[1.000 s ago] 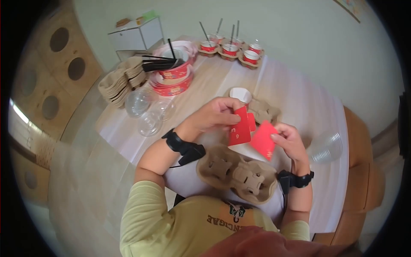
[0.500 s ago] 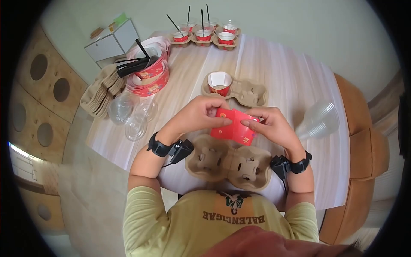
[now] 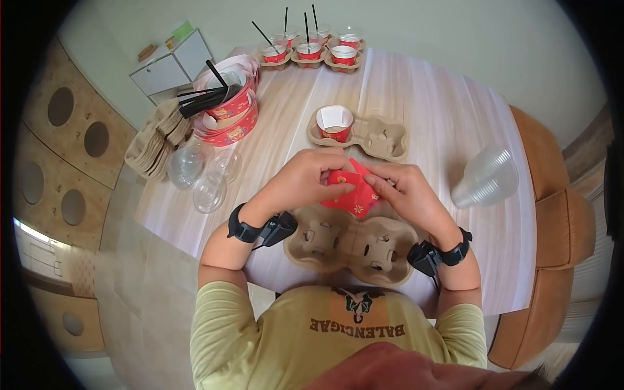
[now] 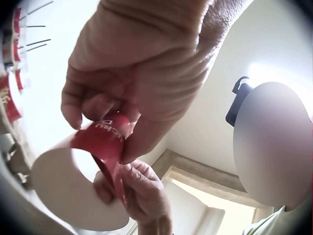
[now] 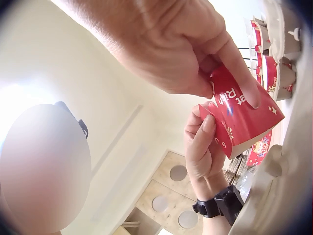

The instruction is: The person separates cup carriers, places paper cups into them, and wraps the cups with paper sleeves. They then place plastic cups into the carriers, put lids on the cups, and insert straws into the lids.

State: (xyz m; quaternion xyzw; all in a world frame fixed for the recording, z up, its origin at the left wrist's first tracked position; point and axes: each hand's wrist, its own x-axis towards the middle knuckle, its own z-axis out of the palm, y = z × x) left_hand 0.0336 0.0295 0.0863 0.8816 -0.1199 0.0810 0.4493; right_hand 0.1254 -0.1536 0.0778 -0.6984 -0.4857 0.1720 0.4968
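Both hands pinch a red printed paper cup sleeve [image 3: 344,194], white on its inner side, above the near drink carrier. The left hand [image 3: 300,177] grips one end between thumb and fingers, and the right hand [image 3: 408,190] holds the other. In the left wrist view the sleeve [image 4: 80,198] curves into a loop, its two red ends brought together between the hands. The right wrist view shows the printed outside of the sleeve [image 5: 249,120]. Under the hands lies a two-cup pulp carrier [image 3: 354,250]. Beyond them, a second carrier [image 3: 387,136] has a red-sleeved paper cup [image 3: 334,120] in its left well.
Nested clear plastic cups [image 3: 486,179] lie at the right. To the left are clear dome lids [image 3: 208,193], stacked pulp carriers [image 3: 151,148] and red paper sleeves [image 3: 235,130] with black straws [image 3: 207,103]. Filled carriers [image 3: 309,64] stand at the far edge; a brown chair [image 3: 552,227] is beside the table.
The hands have come together, bringing the sleeve's separated ends to meet and overlap. Over the last half second the right hand has shifted slightly inward. The head view has also turned.
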